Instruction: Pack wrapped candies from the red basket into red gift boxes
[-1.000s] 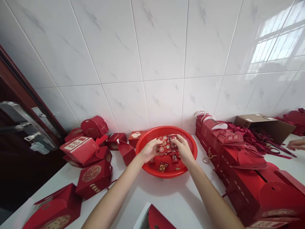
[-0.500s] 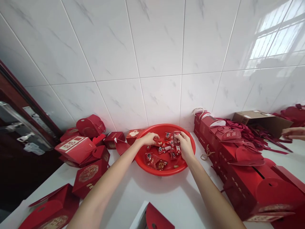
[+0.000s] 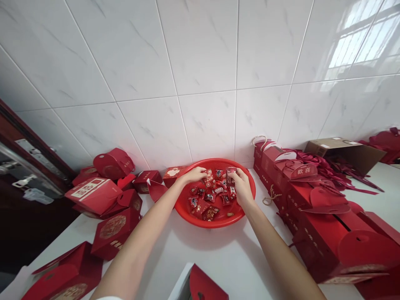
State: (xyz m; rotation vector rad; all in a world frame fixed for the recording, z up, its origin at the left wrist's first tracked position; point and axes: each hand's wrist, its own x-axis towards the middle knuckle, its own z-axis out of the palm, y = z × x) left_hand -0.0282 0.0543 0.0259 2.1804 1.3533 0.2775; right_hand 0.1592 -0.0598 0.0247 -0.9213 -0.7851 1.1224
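Note:
A red plastic basket (image 3: 215, 225) holds small wrapped sweets (image 3: 210, 195), mostly red with white or gold print. My left hand (image 3: 194, 175) reaches over its left side, fingers pinched on a red candy packet (image 3: 209, 177) with gold print. On the other side, my right hand (image 3: 243, 185) is closed on a dark red candy packet (image 3: 231, 171), held above the basket's right part. Part of each packet is covered by fingers. An open red gift box (image 3: 206, 283) stands at the bottom edge, partly cut off, below both forearms.
Red gift boxes (image 3: 114, 231) lie about on the left of the white table (image 3: 215, 254). A row of handled red boxes (image 3: 315, 233) lines the right side. Behind it are dark red ribbons (image 3: 315, 162) and a cardboard box (image 3: 337, 143). A tiled wall (image 3: 206, 125) rises behind.
The gold-printed packet in my left hand now shows its face more fully. My right hand keeps its packet, almost in place. Another person's hand at the right edge has left the view.

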